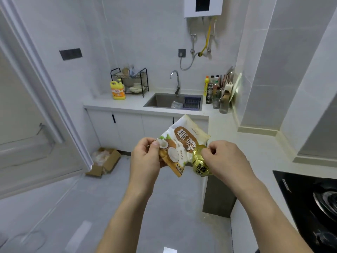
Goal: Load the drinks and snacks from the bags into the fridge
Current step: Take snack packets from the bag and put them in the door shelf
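Snacks in hand: two items were held up at mid-scene, a white-and-brown coconut snack packet point(179, 145) and a gold foil-wrapped snack point(199, 161) just right of it, the two touching.
Left hand point(145, 157): its grip was clamped on the near-left edge of the packet, thumb on the front and fingers curled behind.
Right hand point(224, 157): its grip was pinched on the top of the gold foil snack, fingers curled round the twisted wrapper.
Fridge door point(45, 106): it stood swung open at the left, with a door shelf point(23, 147) that looked bare as far as could be made out (the fridge's inside was out of view).
Bags: none showed in the frame, so how much remained in them could not be told.
Done so far: judging by the scene, the door was open and two snacks were out of the bags.
Left to do: both snacks had yet to go inside; no drinks were visible anywhere near the hands, so that part seemed outstanding too.
Surroundings: far off, a counter point(127, 103) carried a sink point(164, 101) and a yellow detergent jug point(118, 91); a cardboard box point(104, 161) sat on the floor.
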Available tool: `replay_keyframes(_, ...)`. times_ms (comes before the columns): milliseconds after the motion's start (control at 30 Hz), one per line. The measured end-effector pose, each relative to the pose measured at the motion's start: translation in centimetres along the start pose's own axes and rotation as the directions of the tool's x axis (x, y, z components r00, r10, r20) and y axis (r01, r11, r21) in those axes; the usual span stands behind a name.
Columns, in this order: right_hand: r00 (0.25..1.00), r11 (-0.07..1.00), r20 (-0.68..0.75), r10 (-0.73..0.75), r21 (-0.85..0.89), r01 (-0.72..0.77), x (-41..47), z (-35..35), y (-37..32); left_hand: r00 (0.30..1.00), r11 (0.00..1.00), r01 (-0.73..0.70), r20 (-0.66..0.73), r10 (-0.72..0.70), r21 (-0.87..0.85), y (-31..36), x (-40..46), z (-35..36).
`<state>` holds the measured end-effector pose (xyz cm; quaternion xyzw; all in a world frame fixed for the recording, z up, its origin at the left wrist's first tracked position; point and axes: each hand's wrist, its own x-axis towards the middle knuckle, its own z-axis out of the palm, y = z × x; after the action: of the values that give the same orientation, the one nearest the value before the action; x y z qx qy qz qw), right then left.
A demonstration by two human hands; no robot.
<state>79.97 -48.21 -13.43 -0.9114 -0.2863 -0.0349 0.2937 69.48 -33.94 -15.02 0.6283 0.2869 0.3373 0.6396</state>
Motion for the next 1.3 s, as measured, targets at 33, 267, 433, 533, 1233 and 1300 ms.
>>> replay_keyframes(33,0.999,1.000,0.015,-0.029,0.008,0.028,0.5,0.3,-0.6,0.999,1.000,-0.008,-0.036,0.008,0.003,0.2,0.2,-0.6)
replay_keyframes(267,0.963,0.973,0.148,-0.226,0.078,0.216,3.4,2.7,-4.7,0.957,0.999,-0.027,-0.289,0.035,0.032,0.8,0.0,-4.6)
replay_keyframes(433,0.914,0.937,0.211,-0.346,0.124,0.326,4.0,5.6,-8.2,0.887,0.997,-0.007,-0.461,0.040,0.072,1.1,-1.7,-7.9)
replay_keyframes(533,0.866,0.895,0.243,-0.437,0.206,0.395,3.3,7.6,-11.4,0.830,0.995,-0.015,-0.554,0.067,0.099,1.7,-3.5,-10.9)
replay_keyframes(1233,0.393,0.497,0.304,-0.868,0.497,0.712,-14.5,15.9,-34.7,0.228,0.987,-0.085,-0.961,0.154,0.138,4.1,-21.2,-32.4)
replay_keyframes(1300,0.368,0.477,0.304,-0.879,0.520,0.709,-15.5,16.3,-36.0,0.204,0.986,-0.091,-0.966,0.158,0.142,3.9,-21.8,-33.9)
